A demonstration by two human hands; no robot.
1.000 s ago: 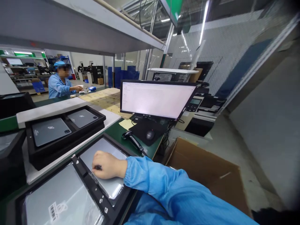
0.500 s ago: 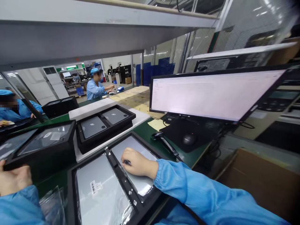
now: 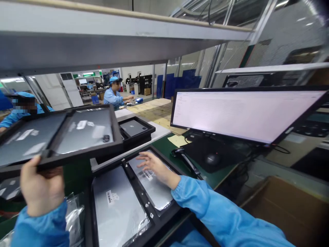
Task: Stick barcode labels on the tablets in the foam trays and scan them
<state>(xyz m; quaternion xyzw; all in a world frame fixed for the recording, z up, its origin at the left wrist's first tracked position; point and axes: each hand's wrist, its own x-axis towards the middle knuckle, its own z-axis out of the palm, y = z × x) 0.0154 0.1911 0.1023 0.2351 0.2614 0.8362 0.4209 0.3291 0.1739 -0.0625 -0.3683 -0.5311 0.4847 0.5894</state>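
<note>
My left hand (image 3: pixel 43 185) grips the near edge of a black foam tray (image 3: pixel 84 153), which is raised and tilted at the left and holds two film-wrapped tablets. My right hand (image 3: pixel 154 167) has its fingers spread just over the right tablet (image 3: pixel 146 178) in a second black tray (image 3: pixel 88 209) in front of me. That tray's left tablet (image 3: pixel 117 206) bears a barcode label. Behind, a further black tray (image 3: pixel 138 139) with a grey tablet is partly hidden by the raised one.
A monitor (image 3: pixel 244 115), a mouse (image 3: pixel 212 157) and a handheld scanner (image 3: pixel 187 161) are at the right. Crumpled clear bags (image 3: pixel 74 214) lie at lower left. A cardboard box (image 3: pixel 285 206) is at lower right. Two people sit beyond the trays.
My left hand has lifted the left tray up and to the right, exposing another tray beneath. My right hand's fingers have opened from a curled pose. The view has shifted slightly.
</note>
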